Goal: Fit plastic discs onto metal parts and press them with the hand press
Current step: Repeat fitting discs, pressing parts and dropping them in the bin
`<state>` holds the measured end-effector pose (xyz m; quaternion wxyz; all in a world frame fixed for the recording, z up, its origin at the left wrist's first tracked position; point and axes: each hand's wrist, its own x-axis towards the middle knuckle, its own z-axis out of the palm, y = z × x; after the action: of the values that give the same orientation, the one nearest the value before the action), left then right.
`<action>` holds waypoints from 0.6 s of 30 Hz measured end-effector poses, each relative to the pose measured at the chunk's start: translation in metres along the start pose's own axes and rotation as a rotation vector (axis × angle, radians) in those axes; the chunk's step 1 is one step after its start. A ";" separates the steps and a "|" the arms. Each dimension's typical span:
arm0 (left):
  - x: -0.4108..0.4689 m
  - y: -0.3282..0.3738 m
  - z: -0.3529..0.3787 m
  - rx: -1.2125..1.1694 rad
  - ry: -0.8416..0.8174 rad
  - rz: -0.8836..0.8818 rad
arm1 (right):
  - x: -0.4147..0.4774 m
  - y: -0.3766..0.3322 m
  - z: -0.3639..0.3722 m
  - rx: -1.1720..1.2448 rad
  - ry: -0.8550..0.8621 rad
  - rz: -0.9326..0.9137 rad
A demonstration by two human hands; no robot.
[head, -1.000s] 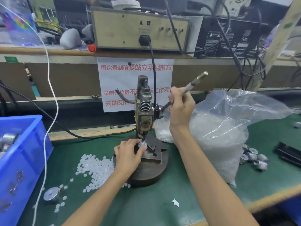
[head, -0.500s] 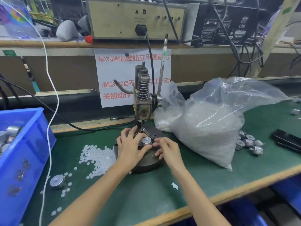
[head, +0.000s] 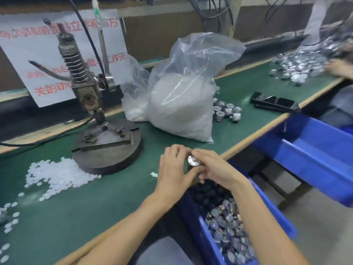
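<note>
My left hand (head: pixel 174 169) and my right hand (head: pixel 214 169) together hold one round metal part (head: pixel 193 161) at the bench's front edge, above a blue bin (head: pixel 271 207) filled with several metal parts. Fingers of both hands curl round the part; its shiny flat face shows between them. The hand press (head: pixel 91 96) stands to the left on its round base (head: pixel 107 155), lever upright, fixture bare. A heap of white plastic discs (head: pixel 57 175) lies left of the base.
A big clear bag of discs (head: pixel 181 100) sits behind my hands, several metal parts (head: pixel 226 110) beside it. A black tray (head: pixel 275 104) lies further right. Another blue bin (head: pixel 315 155) stands below the bench; another person's hand (head: pixel 338 68) works at far right.
My right hand let go of the press lever and came down to the fixture. Both hands then carried the metal part off the press, rightward to above the blue bin.
</note>
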<state>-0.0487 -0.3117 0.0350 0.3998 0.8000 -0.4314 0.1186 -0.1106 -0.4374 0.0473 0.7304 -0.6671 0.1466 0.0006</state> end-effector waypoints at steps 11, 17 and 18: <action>-0.001 0.048 0.105 -0.087 -0.439 0.002 | -0.061 0.117 -0.128 -0.204 0.441 0.392; -0.005 0.041 0.099 -0.181 -0.453 0.002 | -0.046 0.195 -0.129 -0.370 0.642 0.410; -0.004 0.040 0.097 -0.185 -0.443 0.002 | -0.043 0.198 -0.129 -0.394 0.627 0.373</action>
<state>-0.0975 -0.3934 -0.0087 0.3668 0.7661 -0.5184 -0.0995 -0.2184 -0.5327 -0.1445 0.4960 -0.7240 0.4775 -0.0420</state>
